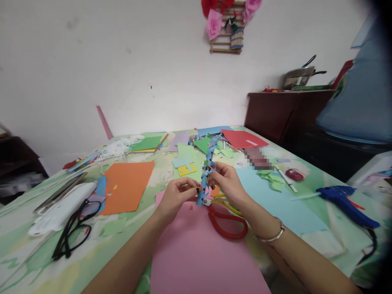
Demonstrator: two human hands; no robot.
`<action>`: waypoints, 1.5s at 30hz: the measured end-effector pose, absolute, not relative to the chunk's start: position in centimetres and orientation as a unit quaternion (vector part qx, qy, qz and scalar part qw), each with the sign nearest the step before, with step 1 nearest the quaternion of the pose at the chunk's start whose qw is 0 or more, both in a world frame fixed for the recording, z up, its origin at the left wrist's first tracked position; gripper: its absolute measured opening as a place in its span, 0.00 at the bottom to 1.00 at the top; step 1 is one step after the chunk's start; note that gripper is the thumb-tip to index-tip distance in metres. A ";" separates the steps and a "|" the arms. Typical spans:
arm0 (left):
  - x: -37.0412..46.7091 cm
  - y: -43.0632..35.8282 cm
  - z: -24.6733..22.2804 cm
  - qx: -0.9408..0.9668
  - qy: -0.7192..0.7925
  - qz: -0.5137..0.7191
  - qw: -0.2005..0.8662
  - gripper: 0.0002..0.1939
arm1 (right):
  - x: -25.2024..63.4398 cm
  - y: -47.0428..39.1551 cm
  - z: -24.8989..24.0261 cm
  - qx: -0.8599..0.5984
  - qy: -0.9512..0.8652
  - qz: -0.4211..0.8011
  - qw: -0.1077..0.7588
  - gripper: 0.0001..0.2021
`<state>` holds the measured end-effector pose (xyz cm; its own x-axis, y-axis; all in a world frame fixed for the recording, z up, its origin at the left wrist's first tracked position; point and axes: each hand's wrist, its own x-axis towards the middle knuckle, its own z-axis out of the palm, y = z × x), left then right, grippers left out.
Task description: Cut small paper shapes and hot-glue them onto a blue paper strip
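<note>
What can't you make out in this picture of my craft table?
In the head view:
Pink sheet: near end cut off by the bottom edge.
Red-handled scissors: blades hidden behind the dotted blue roll.
Item beside the red sheet: masked by pixel blocks.

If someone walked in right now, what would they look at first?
Probably the blue spotted paper piece in the middle, held up by the left hand and the right hand. Next, the big pink sheet below it, with red-handled scissors at its upper right. Then maybe the bright orange sheet on the left.
</note>
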<state>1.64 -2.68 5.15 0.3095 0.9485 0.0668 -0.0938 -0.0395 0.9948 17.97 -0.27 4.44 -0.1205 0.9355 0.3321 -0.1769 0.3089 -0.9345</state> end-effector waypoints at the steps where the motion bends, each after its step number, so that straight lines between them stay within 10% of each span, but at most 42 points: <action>1: 1.6 -2.7 5.2 0.563 0.379 0.448 0.582 0.06 | 18.0 -0.3 4.4 -0.333 -0.570 0.483 0.575 0.09; 45: 1.5 -2.4 4.7 0.572 0.404 0.408 0.586 0.09 | 18.0 -0.6 4.6 -0.350 -0.583 0.471 0.562 0.08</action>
